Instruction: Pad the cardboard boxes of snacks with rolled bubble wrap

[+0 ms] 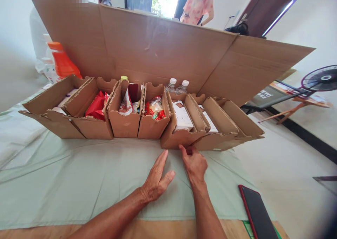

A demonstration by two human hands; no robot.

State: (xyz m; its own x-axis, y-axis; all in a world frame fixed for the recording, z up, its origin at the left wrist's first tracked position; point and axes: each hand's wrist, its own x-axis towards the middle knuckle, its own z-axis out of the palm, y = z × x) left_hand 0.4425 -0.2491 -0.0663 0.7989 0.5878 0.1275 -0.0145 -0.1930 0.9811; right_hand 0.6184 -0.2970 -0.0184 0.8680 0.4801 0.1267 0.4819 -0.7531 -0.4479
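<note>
My left hand hovers above the green cloth, fingers straight and thumb apart, with nothing in it. Just ahead of it stands a narrow open cardboard box with a white carton inside. My right hand is at the lower front of this box and its neighbour, fingers curled; whether anything is between them is hidden. The neighbouring box also contains a white item. Farther left, one box holds red-and-clear food packets, and another holds a red packet.
A tall cardboard panel stands behind the boxes. An orange bottle is at the left, and clear bottles with white caps stand behind. A phone lies front right. A person in a pink top stands beyond; a fan is at right.
</note>
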